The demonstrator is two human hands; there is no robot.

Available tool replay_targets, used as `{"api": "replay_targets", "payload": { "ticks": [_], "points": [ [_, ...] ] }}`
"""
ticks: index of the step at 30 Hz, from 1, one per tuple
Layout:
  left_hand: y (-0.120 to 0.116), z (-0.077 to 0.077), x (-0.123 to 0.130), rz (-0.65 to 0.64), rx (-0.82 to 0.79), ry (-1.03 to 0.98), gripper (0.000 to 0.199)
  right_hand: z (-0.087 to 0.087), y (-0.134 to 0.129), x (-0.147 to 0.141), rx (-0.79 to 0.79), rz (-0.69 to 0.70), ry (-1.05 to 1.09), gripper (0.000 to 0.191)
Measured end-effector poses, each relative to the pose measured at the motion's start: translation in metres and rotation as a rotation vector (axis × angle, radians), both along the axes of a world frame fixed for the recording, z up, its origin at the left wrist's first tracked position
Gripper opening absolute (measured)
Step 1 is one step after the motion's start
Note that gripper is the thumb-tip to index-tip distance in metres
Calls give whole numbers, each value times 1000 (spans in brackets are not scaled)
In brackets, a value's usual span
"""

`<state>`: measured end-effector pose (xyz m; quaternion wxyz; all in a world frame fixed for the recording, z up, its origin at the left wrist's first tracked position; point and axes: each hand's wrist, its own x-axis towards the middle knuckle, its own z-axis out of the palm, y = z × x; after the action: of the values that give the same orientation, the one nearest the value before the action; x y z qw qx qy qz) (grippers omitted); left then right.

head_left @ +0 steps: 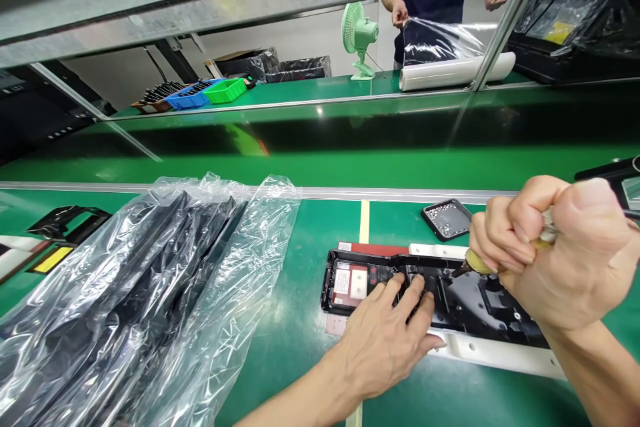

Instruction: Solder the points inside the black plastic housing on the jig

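Observation:
A long black plastic housing [490, 307] lies in a white fixture [505, 355] on the green bench. My left hand [387, 337] rests on the housing's left half, fingers spread over its inner parts. Above the right half, my right hand [560, 247] is wrapped around a screwdriver [475, 263] with a yellowish handle. The screwdriver's tip points down-left at the inside of the housing; whether it touches a screw cannot be made out. A labelled plate [343, 281] shows at the housing's left end. Just behind the housing sits a small black tray of screws [449, 219].
Plastic-wrapped black parts [165, 293] cover the bench at left, beside a black frame [70, 223]. Across a green belt [300, 160] stand a green fan [357, 37], blue bins [193, 95] and a film roll [455, 72], where another person's hands hold clear film.

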<state>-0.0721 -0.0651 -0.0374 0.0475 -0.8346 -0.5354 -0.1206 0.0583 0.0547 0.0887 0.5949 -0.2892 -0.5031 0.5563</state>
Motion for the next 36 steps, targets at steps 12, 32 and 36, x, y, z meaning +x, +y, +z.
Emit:
{"api": "replay_targets", "payload": {
  "ticks": [12,32,36],
  "points": [
    [2,1,-1,-3,5,-4,55,1,1,0,16,3,-24,51],
    [1,4,-1,-2,-28,-15,56,1,2,-1,-25,33,11,51],
    [0,4,0,-2,-24,-10,56,1,4,1,-8,54,-4,52]
  ]
}}
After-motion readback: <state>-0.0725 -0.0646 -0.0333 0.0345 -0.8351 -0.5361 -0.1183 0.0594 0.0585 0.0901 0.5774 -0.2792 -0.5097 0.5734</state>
